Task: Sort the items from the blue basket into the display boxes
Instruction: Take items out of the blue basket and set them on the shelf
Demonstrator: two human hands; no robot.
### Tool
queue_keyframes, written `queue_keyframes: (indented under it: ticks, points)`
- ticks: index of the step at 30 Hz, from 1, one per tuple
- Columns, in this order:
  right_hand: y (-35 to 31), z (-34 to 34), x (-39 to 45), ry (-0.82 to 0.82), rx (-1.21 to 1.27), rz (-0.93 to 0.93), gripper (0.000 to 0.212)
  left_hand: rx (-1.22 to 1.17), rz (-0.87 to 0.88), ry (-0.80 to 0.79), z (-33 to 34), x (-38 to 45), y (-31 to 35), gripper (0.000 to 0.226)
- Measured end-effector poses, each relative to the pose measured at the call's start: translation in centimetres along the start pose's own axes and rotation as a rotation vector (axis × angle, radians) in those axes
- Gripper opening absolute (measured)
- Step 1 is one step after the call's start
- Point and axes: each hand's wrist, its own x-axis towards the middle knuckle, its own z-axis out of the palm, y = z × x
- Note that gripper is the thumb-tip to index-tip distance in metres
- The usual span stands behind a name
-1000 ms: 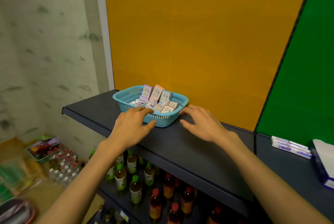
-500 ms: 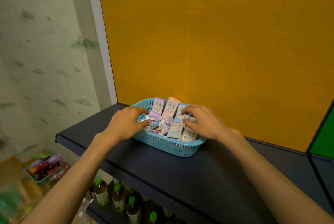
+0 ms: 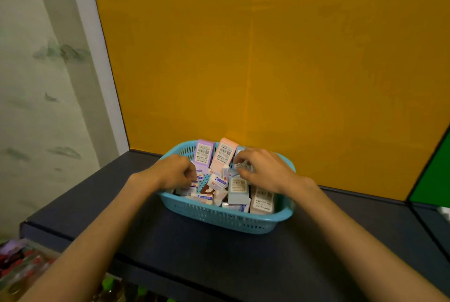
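One second ago both hands rest on the dark shelf [image 3: 243,260] in front of the blue basket [image 3: 226,220], fingers spread, the left touching its front rim. Half a second ago they reach over the rim onto the small boxes. Now the left hand [image 3: 174,174] sits deeper in the basket's left side, fingers curled down among the small white packets [image 3: 218,182]. The right hand [image 3: 264,171] is over the back right, fingertips pinching a pale blue box [image 3: 239,155] beside the upright pink box [image 3: 224,154]. The view now sits closer and looks down more steeply, so the bottles on the lower shelf are almost out of sight.
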Motion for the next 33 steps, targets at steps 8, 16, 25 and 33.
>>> queue_keyframes:
  ticks: [8,16,25,33]
  points:
    - [-2.4,1.1,2.4,-0.014,-0.02,0.027,0.024,0.08,0.107,-0.103,0.7,2.2,-1.2,0.031]
    - [-4.7,2.9,4.2,-0.178,-0.006,0.042,0.011,0.085,0.184,-0.132,1.3,2.7,-1.4,0.024]
    - [-6.1,5.2,5.3,-0.297,0.009,0.08,0.008,0.062,0.299,-0.096,1.3,2.5,-1.7,0.022]
    - [-6.4,6.0,5.4,-0.358,-0.034,0.078,0.019,0.022,0.323,0.005,0.9,2.5,-2.2,0.024]
